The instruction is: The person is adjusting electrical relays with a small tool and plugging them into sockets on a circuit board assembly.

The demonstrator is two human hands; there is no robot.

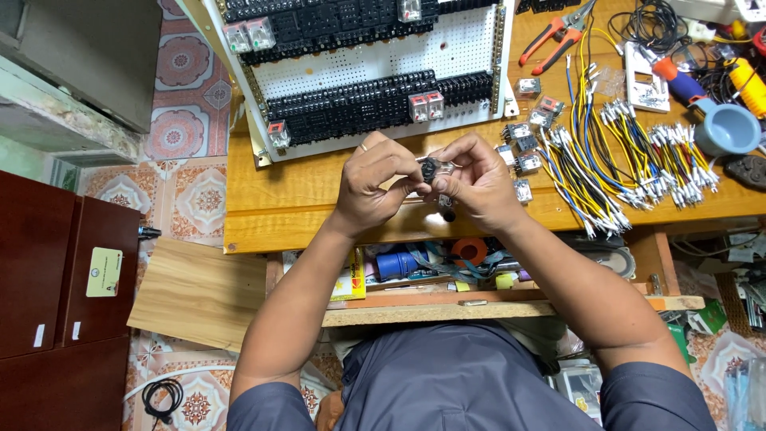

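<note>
My left hand [373, 179] and my right hand [477, 179] meet over the front of the wooden workbench [279, 207]. Together they pinch a small clear-cased relay [436, 169] between the fingertips. A ring shows on a finger of my left hand. Just beyond the hands lies a white perforated panel [455, 44] with rows of black relay sockets [351, 108], a few of them fitted with clear relays [426, 105]. Several loose relays [523, 144] sit on the bench to the right of my right hand.
Bundles of yellow, blue and white wires [614, 152] spread at the right. Orange-handled pliers [550, 36], a blue cup [730, 128] and a screwdriver [678, 80] lie beyond them. A shelf under the bench holds tape rolls [469, 250]. A dark cabinet [56, 271] stands left.
</note>
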